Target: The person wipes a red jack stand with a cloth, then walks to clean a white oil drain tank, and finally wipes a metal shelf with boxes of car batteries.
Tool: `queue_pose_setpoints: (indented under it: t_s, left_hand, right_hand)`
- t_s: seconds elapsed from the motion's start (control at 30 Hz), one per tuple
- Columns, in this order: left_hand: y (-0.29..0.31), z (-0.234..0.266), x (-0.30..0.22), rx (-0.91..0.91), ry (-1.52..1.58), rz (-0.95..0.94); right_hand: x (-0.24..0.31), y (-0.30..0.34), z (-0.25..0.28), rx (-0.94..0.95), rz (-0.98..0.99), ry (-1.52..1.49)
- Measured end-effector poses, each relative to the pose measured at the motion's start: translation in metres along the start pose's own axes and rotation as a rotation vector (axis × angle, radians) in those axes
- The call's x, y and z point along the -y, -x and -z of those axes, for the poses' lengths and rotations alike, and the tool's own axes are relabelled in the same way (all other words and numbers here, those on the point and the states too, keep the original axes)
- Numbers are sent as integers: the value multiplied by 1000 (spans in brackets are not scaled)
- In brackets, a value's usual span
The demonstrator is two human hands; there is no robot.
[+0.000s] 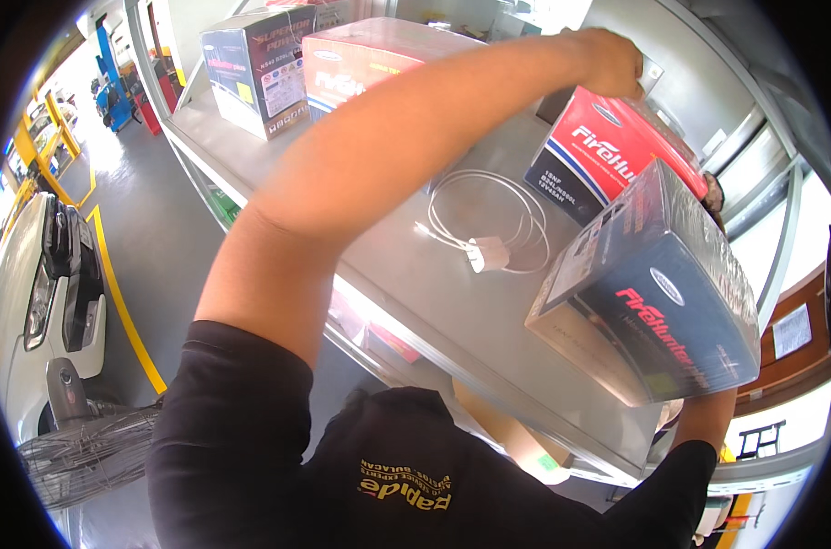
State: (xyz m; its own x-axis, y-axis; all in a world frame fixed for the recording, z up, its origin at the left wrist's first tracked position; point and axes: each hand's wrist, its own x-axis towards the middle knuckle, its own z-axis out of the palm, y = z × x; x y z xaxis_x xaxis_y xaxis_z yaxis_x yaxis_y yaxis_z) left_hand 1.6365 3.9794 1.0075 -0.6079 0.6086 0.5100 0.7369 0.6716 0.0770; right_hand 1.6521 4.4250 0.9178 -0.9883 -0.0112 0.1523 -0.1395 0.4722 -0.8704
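Note:
A red and dark-blue car battery box (591, 151) rests on the grey metal shelf. My left arm stretches over the shelf, and my left hand (608, 62) is closed at this box's upper far corner, fingers bent down. In front of it stands a dark-blue battery box (658, 306) in glossy wrap, tilted in view, close to the shelf's right end. My right forearm passes behind that box. Only a bit of my right hand (713, 192) shows, at the red box's right end; its fingers are mostly hidden. A white charger with a coiled cable (489, 254) lies left of the boxes.
Another red box (370, 55) and a dark-blue box (255, 78) stand along the shelf's far left. A metal upright (772, 247) bounds the shelf on the right. Below left are a wire-cage fan (91, 457) and a white car (45, 293).

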Motion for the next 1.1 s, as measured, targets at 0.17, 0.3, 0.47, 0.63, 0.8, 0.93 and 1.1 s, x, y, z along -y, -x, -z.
queue_pose_setpoints:
  t_s: [0.17, 0.3, 0.47, 0.63, 0.8, 0.93, 1.1]
  left_hand:
    - [1, 22, 4, -165, 1, -157]
    - [11, 36, -3, -245, 13, -166]
    - [59, 67, 19, -293, 14, -75]
    - [129, 110, 71, -302, -16, 43]
    - [185, 144, 142, -403, 58, 105]
    - [232, 148, 205, -375, 19, 237]
    - [278, 111, 256, -158, 305, 306]
  right_hand:
    - [6, 38, -8, -15, -70, 0]
    - [10, 63, -12, -54, -89, -42]
    - [24, 74, 0, -162, -64, -148]
    - [82, 98, 52, -396, 79, -272]
    - [198, 156, 64, -568, 274, -263]
    - [256, 164, -24, -496, 322, -81]
    - [258, 78, -231, -490, 231, 221]
